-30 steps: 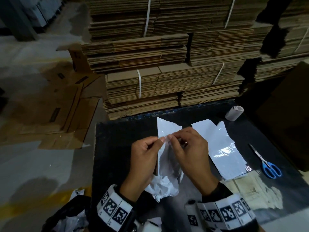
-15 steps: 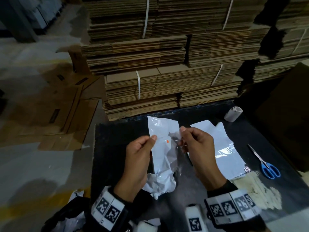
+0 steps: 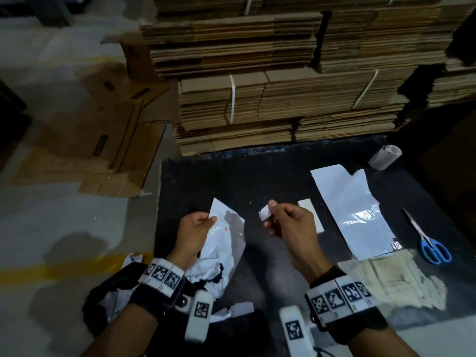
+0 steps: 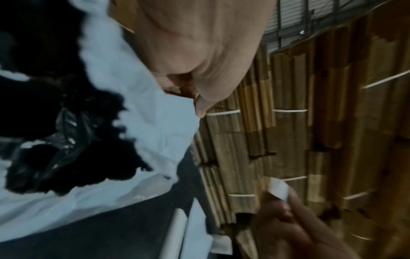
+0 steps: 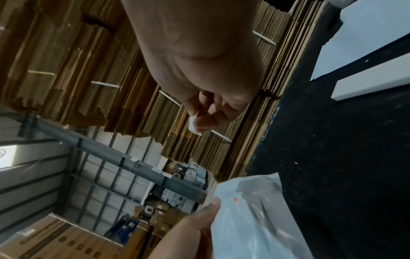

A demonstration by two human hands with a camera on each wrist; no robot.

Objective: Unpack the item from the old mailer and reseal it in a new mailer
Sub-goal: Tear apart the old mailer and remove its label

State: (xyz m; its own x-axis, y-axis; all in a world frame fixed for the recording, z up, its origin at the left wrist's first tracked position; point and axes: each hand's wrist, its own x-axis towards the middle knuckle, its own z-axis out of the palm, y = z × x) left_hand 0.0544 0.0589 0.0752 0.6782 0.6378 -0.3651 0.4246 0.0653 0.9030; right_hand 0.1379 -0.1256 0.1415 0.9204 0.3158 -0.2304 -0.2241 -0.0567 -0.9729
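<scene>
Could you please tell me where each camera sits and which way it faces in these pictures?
Head: worn on the head, looking down at the black table; both hands and wristbands show.
Left wrist: looks along the left hand at the white mailer.
Right wrist: looks along the right hand pinching a white strip.
Shared: all three show the mailer, the strip and the cardboard stacks.

On the table (image 3: pixel 270 176), the flat mailer (image 3: pixel 353 212) lay right of centre, with the scissors (image 3: pixel 427 240) to its right and a tape roll (image 3: pixel 385 157) behind it near the far right corner. A small card (image 3: pixel 313 215) lay just left of the flat mailer. Stacked cardboard (image 3: pixel 283 99) stood behind the table, and flattened boxes (image 3: pixel 103 140) lay on the floor to its left.
</scene>
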